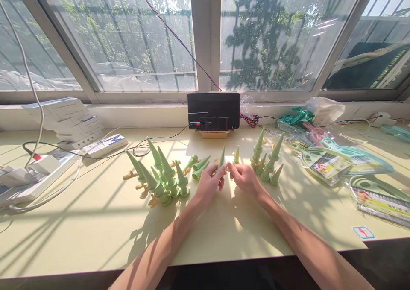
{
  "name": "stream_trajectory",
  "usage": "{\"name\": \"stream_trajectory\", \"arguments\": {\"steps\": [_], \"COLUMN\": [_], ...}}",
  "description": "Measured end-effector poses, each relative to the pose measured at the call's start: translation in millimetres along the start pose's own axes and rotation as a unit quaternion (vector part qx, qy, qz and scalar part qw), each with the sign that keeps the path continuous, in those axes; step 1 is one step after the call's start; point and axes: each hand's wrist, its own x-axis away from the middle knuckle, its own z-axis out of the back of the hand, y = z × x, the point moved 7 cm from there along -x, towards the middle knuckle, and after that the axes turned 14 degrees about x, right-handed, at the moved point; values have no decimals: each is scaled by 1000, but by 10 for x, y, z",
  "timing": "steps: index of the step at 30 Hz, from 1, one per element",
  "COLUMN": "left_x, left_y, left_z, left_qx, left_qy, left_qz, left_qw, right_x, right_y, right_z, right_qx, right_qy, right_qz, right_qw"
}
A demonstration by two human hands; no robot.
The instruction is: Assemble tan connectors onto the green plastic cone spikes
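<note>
My left hand (209,180) is closed around a light green cone (221,156), which points upward between thumb and fingers. Close beside it, my right hand (244,177) makes a pinch; what lies in its fingertips is too small to make out. A short green cone with a yellowish base (236,154) stands just behind the right hand. To the left stands a cluster of green cone-topped pieces (166,172) with yellowish pegs sticking out. Loose green cones (200,170) lie between that cluster and my left hand. More cone-topped pieces (265,159) stand right of my right hand.
A black tablet (213,104) with a phone (214,124) in front leans by the window. Stacked white boxes (72,119) and a power strip (41,183) with cables are at left. Bagged green items (381,198) lie at right, near the table's front edge.
</note>
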Motion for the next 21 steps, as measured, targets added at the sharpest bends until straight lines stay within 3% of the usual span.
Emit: {"name": "stream_trajectory", "arguments": {"steps": [12, 21], "left_x": [-14, -27], "left_y": [10, 20], "left_z": [50, 55], "left_qx": [21, 19], "left_qy": [37, 40], "left_qz": [-1, -13], "left_qw": [999, 999], "right_x": [5, 5], "right_y": [-16, -64], "right_z": [56, 26], "right_qx": [-34, -44], "right_qy": [6, -9], "right_qz": [3, 44], "right_qw": [999, 998]}}
